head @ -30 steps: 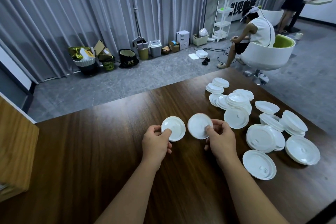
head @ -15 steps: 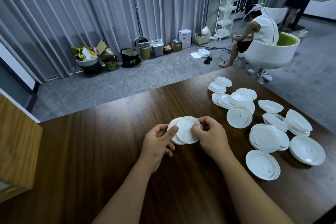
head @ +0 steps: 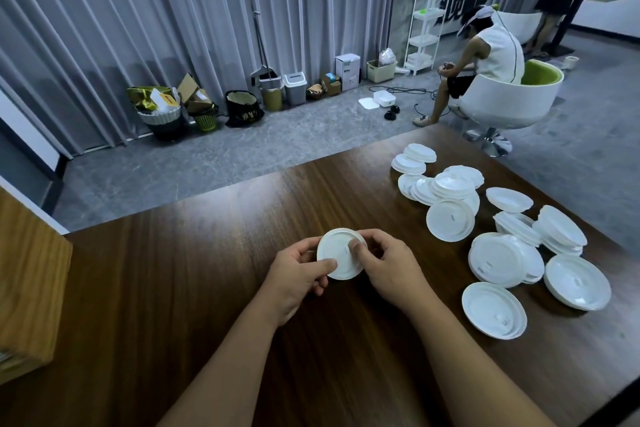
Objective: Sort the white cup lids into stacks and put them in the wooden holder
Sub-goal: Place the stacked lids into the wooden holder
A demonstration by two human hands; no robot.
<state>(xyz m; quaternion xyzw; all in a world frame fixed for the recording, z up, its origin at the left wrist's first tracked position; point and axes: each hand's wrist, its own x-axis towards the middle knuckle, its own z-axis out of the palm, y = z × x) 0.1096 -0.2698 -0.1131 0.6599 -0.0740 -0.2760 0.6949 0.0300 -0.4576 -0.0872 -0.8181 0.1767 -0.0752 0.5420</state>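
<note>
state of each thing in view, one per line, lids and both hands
held lids: stacked, gripped by both hands above the table
left hand: thumb on the lids' near edge
right hand: thumb pressing the top lid
loose lids: scattered on table, overlapping

1. Grey pleated curtains [head: 173, 28] cover the back wall.
2. The floor [head: 207, 163] is grey, marbled.
3. Bins [head: 294, 88] and baskets line the curtain's foot.
4. A white shelf rack [head: 424, 28] stands beyond the dark wooden surface [head: 173, 288].

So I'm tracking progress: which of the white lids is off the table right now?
The lid gripped between left hand and right hand; all others lie on the table.
</note>
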